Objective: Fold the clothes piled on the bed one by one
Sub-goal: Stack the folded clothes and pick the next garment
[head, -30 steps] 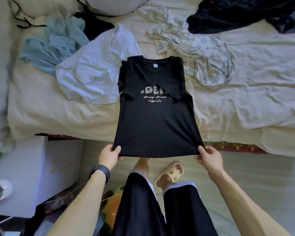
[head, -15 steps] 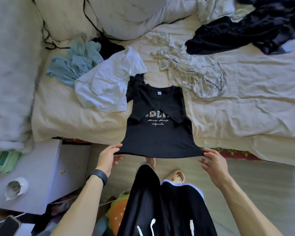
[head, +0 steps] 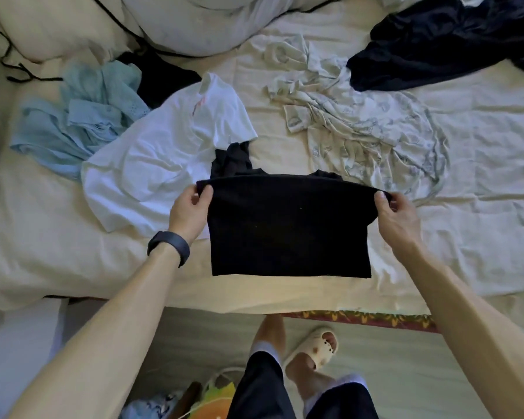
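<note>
Both hands pinched the black T-shirt (head: 288,225) doubled over on the bed (head: 466,237): left hand (head: 191,207) one corner, right hand (head: 395,213) the other.

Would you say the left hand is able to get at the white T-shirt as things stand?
Probably yes: the white T-shirt lies uncovered right beside the left hand, with nothing between them. That hand pinches a corner of the black T-shirt, though, so it would have to let go first.

Open bed sheet (head: 472,237) at 3 o'clock of black T-shirt (head: 288,225); white T-shirt (head: 152,164) crowding 10 o'clock, touching; patterned garment (head: 360,125) near at 1 o'clock.
</note>
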### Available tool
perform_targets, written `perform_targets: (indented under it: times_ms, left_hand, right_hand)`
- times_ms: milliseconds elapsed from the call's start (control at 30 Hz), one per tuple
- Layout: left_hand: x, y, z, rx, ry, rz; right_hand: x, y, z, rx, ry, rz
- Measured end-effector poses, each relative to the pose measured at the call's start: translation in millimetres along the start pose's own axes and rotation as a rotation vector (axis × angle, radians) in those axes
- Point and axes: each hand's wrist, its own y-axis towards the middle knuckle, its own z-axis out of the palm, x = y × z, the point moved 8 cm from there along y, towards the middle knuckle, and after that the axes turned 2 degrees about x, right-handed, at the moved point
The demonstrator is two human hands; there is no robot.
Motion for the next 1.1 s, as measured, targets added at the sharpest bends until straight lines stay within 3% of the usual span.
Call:
perform_targets:
  times_ms: [233,700,967,1100]
  left_hand:
    - [21.5,68.4,34.3,-0.05,0.09,-0.071]
    - [8.0,80.5,33.4,-0.084,0.173,-0.039]
    - [35.8,0.4,36.3,-0.151,0.052,-0.137]
    - [90.3,-63.4,43.9,-0.107,0.042,-0.303]
  right_hand:
    - [-5.7,60.0,35.4,-0.04,-0.092,0.033]
    - [4.4,86.6,35.2,-0.086,-0.231,0.045]
    - [-42.3,0.4,27.6,0.056,-0.061,0.18]
    - [-97.7,-60.3,17.5,0.135,-0.009,0.307]
